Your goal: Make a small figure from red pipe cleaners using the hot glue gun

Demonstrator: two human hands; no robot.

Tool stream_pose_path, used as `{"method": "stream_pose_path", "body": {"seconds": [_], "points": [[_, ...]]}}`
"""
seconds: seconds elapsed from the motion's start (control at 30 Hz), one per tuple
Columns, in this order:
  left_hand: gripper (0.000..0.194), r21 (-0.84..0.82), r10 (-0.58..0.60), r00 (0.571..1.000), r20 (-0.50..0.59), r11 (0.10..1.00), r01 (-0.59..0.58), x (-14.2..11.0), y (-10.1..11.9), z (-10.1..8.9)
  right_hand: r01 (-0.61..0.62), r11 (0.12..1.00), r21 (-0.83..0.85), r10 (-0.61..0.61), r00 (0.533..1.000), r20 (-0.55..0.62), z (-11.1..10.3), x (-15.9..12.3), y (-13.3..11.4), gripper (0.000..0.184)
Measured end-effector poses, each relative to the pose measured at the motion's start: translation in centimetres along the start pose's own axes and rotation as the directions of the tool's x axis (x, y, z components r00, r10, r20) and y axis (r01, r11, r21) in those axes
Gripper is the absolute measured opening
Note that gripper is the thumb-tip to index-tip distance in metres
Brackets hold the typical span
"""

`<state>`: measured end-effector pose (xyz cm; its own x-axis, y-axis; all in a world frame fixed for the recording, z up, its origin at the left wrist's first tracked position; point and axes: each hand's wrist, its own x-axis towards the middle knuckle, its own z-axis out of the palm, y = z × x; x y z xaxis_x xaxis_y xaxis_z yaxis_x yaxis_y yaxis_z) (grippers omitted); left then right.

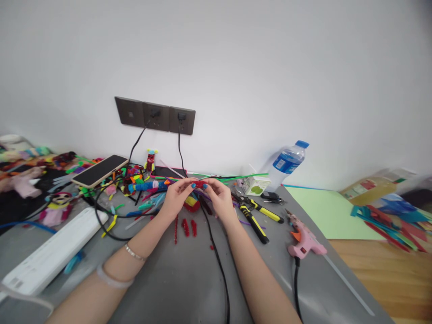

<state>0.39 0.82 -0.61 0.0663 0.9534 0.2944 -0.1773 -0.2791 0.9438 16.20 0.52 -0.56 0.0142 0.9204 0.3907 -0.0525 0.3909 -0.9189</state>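
Observation:
Between both hands is a small red fuzzy piece (199, 184), which looks like pipe cleaner. My left hand (178, 194) pinches its left end with thumb and fingers. On the other end, my right hand (218, 198) has a like pinch. Just below them on the grey table lies a red and yellow fuzzy piece (191, 204), partly covered by the hands. Nearer to me are two short red fuzzy pieces (185, 227) and a thin red strip (176, 229). A black cable (216, 247) runs between my forearms.
Yellow-black pliers (254, 218), a pink glue gun (305, 243), a small box (256, 185) and a water bottle (286, 164) stand or lie to the right. Leftward are a phone (100, 171), a white power strip (56, 256) and colourful pipe-cleaner figures (57, 209). A wall (236, 90) rises behind.

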Motion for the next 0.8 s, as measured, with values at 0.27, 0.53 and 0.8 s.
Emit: {"method": "stream_pose_path", "body": {"seconds": [0.27,0.53,0.8], "points": [[0.029,0.003,-0.011,1.000,-0.008,1.000,0.011,0.04,-0.03,-0.08,-0.041,0.999,0.036,0.042,0.999,-0.017,0.10,0.03,-0.21,0.021],[0.033,0.038,-0.017,1.000,-0.001,0.999,0.017,0.10,-0.07,-0.01,-0.100,0.990,0.097,0.112,0.986,-0.125,0.26,0.33,-0.62,0.029],[0.030,0.035,0.063,0.996,0.061,0.997,-0.065,-0.07,0.20,0.12,-0.177,0.977,0.119,0.179,0.984,-0.007,0.28,0.15,-0.71,0.039]]}}
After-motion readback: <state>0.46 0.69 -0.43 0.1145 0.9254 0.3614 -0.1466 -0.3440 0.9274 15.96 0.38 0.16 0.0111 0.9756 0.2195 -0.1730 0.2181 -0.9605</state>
